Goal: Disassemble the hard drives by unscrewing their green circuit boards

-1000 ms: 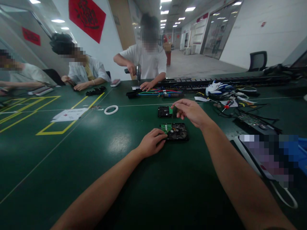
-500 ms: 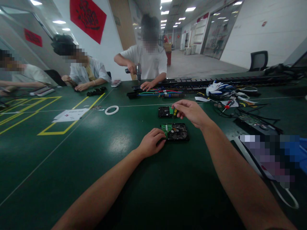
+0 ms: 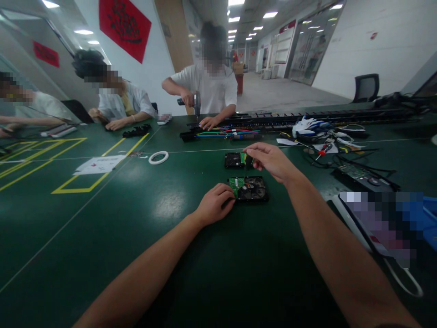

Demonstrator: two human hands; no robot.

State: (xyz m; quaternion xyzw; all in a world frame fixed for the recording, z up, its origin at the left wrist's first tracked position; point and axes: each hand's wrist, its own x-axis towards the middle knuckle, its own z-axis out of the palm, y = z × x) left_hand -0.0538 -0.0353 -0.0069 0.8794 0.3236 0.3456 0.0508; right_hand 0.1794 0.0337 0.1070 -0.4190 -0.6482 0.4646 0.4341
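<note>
A hard drive (image 3: 254,189) lies on the green table with its green circuit board showing at the left. My left hand (image 3: 215,203) grips the drive's left end, fingers bent over the edge. Above the drive's far side, my right hand (image 3: 268,160) pinches a small screwdriver (image 3: 249,159) held upright, its shaft pointing down toward the board. Whether the tip touches the drive I cannot tell. Just beyond lies a second hard drive (image 3: 234,160), partly covered by the screwdriver and my right fingers.
A white ring of tape (image 3: 159,157) and paper sheets (image 3: 99,165) lie to the left. At right are gloves (image 3: 309,126), a red-handled screwdriver (image 3: 324,151), cables and a bare circuit assembly (image 3: 367,176). Across the table a co-worker (image 3: 215,86) holds a power drill (image 3: 197,104).
The screwdriver's handle has turned slightly between my right fingers, its yellow part now less visible. My left hand stays on the drive.
</note>
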